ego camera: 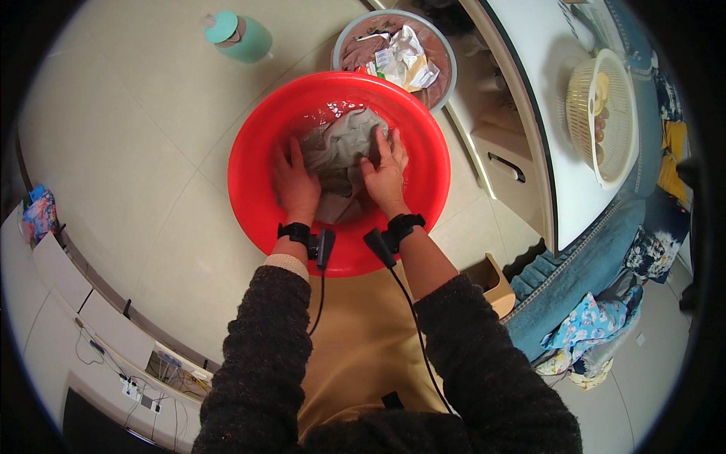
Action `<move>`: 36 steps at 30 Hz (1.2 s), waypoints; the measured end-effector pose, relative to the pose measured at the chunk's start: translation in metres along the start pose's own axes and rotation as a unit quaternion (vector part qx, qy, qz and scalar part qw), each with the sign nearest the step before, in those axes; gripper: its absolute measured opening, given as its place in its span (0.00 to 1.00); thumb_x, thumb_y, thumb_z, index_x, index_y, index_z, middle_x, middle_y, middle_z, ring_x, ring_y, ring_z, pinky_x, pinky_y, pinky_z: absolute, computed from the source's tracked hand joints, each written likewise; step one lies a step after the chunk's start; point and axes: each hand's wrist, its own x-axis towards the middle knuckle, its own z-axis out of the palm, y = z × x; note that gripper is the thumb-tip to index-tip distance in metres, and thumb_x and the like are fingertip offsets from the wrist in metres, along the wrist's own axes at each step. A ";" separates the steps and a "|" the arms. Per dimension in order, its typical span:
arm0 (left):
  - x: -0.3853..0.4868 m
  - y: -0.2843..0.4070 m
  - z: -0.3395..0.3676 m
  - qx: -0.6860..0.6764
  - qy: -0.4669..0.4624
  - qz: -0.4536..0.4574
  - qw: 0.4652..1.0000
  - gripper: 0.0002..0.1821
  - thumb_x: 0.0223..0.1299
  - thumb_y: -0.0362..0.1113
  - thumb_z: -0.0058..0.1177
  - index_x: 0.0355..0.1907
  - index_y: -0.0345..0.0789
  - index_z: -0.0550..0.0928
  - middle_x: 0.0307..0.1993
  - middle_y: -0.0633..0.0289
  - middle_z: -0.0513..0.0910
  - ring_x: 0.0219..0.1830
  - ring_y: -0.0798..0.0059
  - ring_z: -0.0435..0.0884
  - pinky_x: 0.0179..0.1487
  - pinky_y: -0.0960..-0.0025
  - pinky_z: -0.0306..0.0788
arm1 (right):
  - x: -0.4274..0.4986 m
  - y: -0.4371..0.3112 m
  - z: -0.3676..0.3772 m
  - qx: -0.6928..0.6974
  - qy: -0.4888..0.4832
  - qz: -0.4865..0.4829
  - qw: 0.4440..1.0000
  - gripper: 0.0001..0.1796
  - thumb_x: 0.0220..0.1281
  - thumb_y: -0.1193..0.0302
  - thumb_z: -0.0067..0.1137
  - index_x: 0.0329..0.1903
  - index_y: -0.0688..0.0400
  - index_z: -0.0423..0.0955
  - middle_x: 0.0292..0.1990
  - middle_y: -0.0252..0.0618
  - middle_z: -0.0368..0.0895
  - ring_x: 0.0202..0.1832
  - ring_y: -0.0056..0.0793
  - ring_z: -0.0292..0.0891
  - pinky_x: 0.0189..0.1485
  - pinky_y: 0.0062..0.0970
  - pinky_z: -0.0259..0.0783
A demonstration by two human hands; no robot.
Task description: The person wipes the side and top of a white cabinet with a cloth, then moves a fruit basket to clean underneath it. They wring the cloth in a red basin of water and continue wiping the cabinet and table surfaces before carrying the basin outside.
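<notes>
A red plastic basin (248, 170) stands on the floor before me with water in it. Wet grey cloth (353, 133) lies bunched in the water, its lower folds dark and partly submerged. My left hand (298, 187) reaches in at the cloth's left side, fingers spread, some fingertips blurred near the basin wall. On the cloth's right edge rests my right hand (387, 177), thumb and fingers apart. Neither hand visibly grips the cloth. Each wrist wears a black strap with a cabled device.
Touching the basin's far side is a lined waste bin (340, 45) holding crumpled paper. A mint-green jug (249, 40) stands on the floor. To the right are a white-topped table (544, 113) with a plastic basket (615, 164), a tan container (502, 292) and a blue sofa (567, 272).
</notes>
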 end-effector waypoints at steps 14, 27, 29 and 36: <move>-0.050 0.050 -0.056 -0.531 -0.211 0.042 0.819 0.11 0.58 0.32 0.50 0.43 0.32 0.79 0.32 0.65 0.80 0.34 0.82 0.76 0.38 0.74 0.71 | 0.007 -0.028 -0.013 0.642 -0.175 0.371 0.648 0.17 0.61 0.57 0.57 0.44 0.56 0.72 0.36 0.36 0.79 0.30 0.27 0.75 0.29 0.28 0.72; -0.020 -0.011 -0.024 -0.334 0.060 -0.077 0.937 0.17 0.60 0.40 0.43 0.46 0.32 0.77 0.41 0.44 0.79 0.44 0.47 0.77 0.47 0.57 0.70 | -0.006 -0.034 -0.019 0.595 -0.034 0.245 0.765 0.10 0.64 0.66 0.52 0.45 0.53 0.72 0.42 0.28 0.75 0.41 0.19 0.70 0.39 0.24 0.69; -0.020 -0.019 -0.027 -0.260 0.063 -0.044 0.962 0.20 0.59 0.41 0.46 0.53 0.34 0.73 0.50 0.44 0.74 0.50 0.46 0.73 0.51 0.56 0.69 | 0.006 -0.023 -0.023 0.540 0.056 0.195 0.817 0.19 0.63 0.71 0.52 0.57 0.52 0.67 0.52 0.35 0.69 0.51 0.26 0.68 0.55 0.26 0.66; -0.022 0.010 -0.020 0.162 -0.051 0.147 0.974 0.37 0.53 0.45 0.56 0.67 0.50 0.61 0.69 0.50 0.50 0.68 0.46 0.51 0.64 0.41 0.53 | -0.006 0.004 -0.006 -0.079 -0.201 -0.154 0.964 0.38 0.50 0.72 0.57 0.67 0.44 0.58 0.70 0.54 0.40 0.72 0.53 0.38 0.69 0.52 0.42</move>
